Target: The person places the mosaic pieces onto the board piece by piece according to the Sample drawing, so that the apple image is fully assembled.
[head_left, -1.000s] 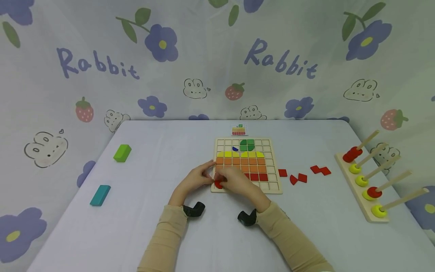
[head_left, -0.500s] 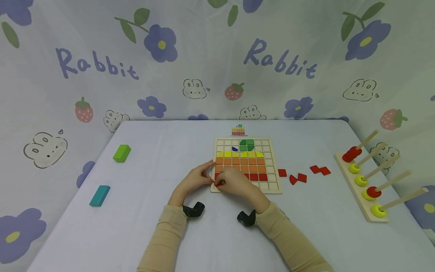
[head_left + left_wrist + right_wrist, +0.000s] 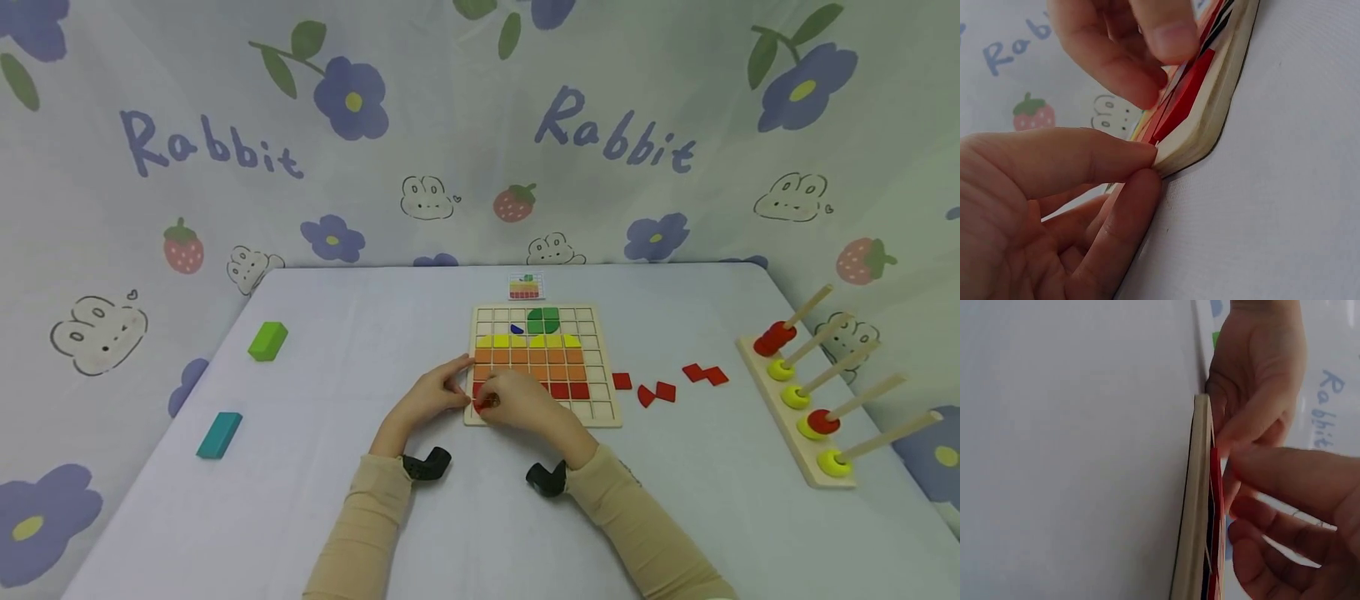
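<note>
A wooden grid board [image 3: 604,410] with coloured tiles lies in front of me. My left hand [image 3: 431,395] pinches its near left corner edge between thumb and index finger, as the left wrist view shows. My right hand [image 3: 519,402] bends over that same corner, its curled fingertips on a red tile with a rounded side [image 3: 1186,95] in the corner cell. In the right wrist view the right thumb [image 3: 1266,469] is right at the red tile's edge. Orange tiles [image 3: 575,356], yellow tiles [image 3: 572,341] and a red row partly hidden by the right hand fill the board's middle.
Loose red tiles [image 3: 665,392] lie right of the board, several in all. A picture card [image 3: 527,286] is behind it. A peg stand [image 3: 798,421] with red and yellow rings stands far right. Green [image 3: 268,341] and teal [image 3: 220,435] blocks lie left.
The red tile under the right fingertips has settled lower into the near left corner cell, and the right fingers have shifted slightly over it. The left hand stays at the board's edge.
</note>
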`<state>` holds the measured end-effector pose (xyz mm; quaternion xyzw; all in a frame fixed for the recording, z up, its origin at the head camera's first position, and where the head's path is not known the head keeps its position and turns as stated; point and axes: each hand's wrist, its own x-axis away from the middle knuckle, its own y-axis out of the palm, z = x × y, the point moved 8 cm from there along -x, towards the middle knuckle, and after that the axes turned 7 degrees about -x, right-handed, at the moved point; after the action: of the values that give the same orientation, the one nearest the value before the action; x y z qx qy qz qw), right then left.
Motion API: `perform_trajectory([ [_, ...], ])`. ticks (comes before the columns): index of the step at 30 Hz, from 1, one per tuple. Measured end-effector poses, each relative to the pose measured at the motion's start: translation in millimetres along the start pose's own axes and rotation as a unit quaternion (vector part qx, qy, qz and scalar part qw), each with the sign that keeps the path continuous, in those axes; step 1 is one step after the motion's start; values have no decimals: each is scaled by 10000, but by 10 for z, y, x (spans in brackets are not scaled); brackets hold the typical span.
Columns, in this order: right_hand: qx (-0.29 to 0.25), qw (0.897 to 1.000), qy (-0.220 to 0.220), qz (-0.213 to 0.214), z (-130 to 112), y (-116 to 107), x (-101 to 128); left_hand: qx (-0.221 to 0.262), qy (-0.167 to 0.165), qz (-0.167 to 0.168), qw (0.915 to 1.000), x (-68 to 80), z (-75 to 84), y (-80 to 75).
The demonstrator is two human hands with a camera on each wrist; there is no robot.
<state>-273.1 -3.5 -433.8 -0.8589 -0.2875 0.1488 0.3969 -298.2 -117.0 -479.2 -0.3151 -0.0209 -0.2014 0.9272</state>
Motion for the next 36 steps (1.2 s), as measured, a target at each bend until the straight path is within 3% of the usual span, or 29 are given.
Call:
perform_trajectory([
  [4, -910, 9941, 589, -11, 241, -177, 54, 14, -70, -60, 10000, -18, -4, 27],
  [13, -1201, 9745, 1180, 1480, 902, -1045, 458, 28, -146, -74, 9999, -58, 32, 61],
  [17, -1450, 9579, 1681, 1820, 1208, -1252, 687, 27, -97, -83, 9999, -60, 34, 57],
  [22, -1800, 9328, 2128, 2285, 1544, -1416, 957, -55, -284, 38, 9996, -31, -37, 14],
  [31, -2321, 8686, 3220, 2965, 2133, -1573, 1729, -57, -288, -10, 9996, -37, -72, 19],
  [33, -2363, 8609, 3300, 3067, 2202, -1588, 1849, -75, -314, 1, 9995, -43, -90, 19],
  [36, -2376, 8600, 3280, 3105, 2269, -1607, 1976, -107, -293, 38, 9995, -48, -105, 10],
])
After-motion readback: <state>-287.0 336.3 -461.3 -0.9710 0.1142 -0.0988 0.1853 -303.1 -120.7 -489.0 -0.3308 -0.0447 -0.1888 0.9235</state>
